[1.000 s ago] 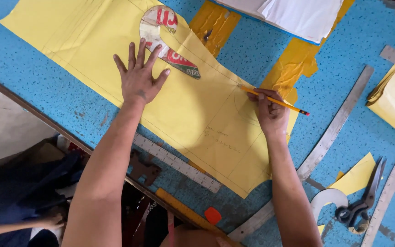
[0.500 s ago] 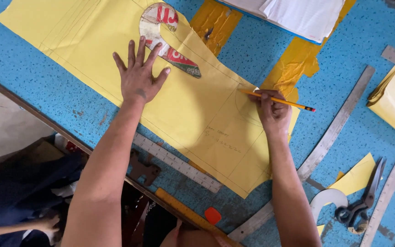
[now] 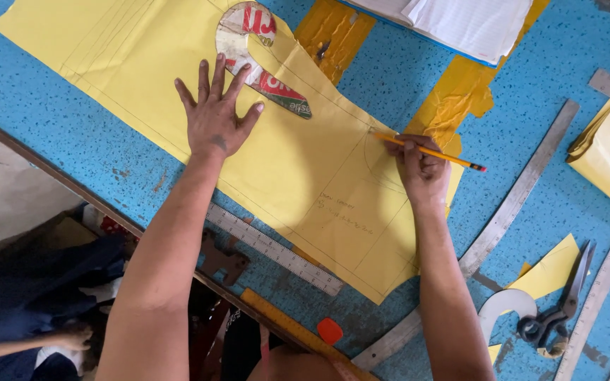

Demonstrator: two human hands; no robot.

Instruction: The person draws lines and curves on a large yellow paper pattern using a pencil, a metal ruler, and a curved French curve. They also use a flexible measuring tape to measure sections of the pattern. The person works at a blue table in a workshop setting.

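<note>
Still left hand [image 3: 217, 116] flat on yellow paper [image 3: 305, 169]; right hand [image 3: 421, 169] grips pencil [image 3: 428, 150], unmoved.

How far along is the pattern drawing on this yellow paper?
Done: straight lines and a curve already marked on the yellow paper. In hand: the right hand draws with the pencil while the left hand presses the paper flat. Left: cutting; the scissors lie untouched.

Yellow pencil [image 3: 428, 150] angled on flat yellow pattern paper [image 3: 298, 162].
</note>
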